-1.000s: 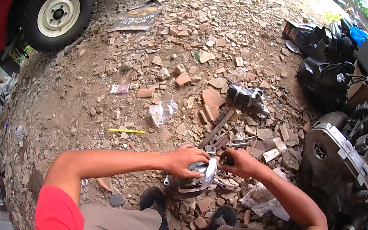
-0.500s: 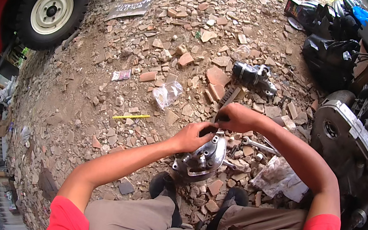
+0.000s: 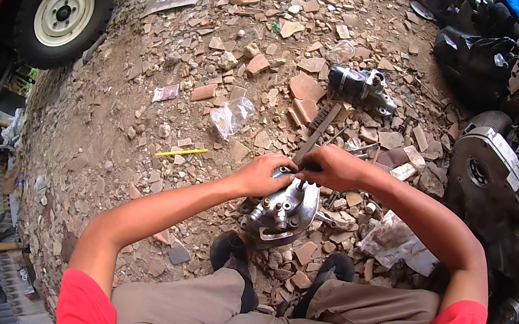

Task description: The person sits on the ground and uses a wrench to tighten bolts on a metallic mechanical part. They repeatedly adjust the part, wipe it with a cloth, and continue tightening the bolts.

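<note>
A silver cast-metal engine part (image 3: 306, 210) with fittings and holes on top rests on the rubble between my feet. My left hand (image 3: 264, 175) is bent over its far edge, fingers curled and pressed together. Close against it, my right hand (image 3: 331, 167) pinches at the same spot, its wrist coming in from the right. Whatever the fingertips hold is small and hidden by them. Just beyond the hands lies a long, dark brush (image 3: 325, 123) with bristles at its far end.
A black and silver motor-like part (image 3: 362, 88) lies farther out. Large engine assemblies (image 3: 477, 171) and black bags (image 3: 471, 67) crowd the right. Crumpled plastic (image 3: 400, 244), a clear cup (image 3: 231, 117) and a yellow stick (image 3: 181, 152) lie on broken tile. A red vehicle's wheel (image 3: 65, 13) stands far left.
The view has shifted slightly. My hands are closer together, and more of the engine part's top fittings shows. The wrench that lay right of my hands is now mostly covered by my right arm.
</note>
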The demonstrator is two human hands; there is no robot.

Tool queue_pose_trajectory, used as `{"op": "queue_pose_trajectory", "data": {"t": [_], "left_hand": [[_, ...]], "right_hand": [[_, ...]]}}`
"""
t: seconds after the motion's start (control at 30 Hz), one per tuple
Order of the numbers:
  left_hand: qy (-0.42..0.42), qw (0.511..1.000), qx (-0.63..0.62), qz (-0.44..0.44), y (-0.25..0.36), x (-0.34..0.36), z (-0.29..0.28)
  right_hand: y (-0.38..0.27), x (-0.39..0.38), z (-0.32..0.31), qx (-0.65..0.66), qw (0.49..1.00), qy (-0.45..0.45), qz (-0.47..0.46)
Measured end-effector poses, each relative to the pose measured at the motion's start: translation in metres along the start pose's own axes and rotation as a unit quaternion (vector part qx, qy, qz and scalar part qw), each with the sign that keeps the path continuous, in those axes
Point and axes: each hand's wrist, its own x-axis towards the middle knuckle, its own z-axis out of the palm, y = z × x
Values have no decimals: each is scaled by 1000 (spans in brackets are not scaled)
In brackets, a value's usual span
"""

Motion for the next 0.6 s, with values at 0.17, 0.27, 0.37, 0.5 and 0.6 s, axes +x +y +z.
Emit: {"op": "queue_pose_trajectory", "data": {"t": [0.17,0.27,0.37,0.5,0.6], "left_hand": [[-36,999,10,15,4,6,0],[-15,1000,0,12,-4,-2,4],[-23,1000,-8,-14,-2,0,1],[-23,1000,0,-21,-4,0,1],[-29,999,-8,-28,-1,0,0]], "right_hand": [[-7,-1,13,-1,1000,7,-22],[-10,2,14,-37,999,-9,-13],[-4,-5,22,-45,998,-40,-8],[5,-16,30,-10,996,24,-91],[13,-21,35,28,994,47,-90]]}}
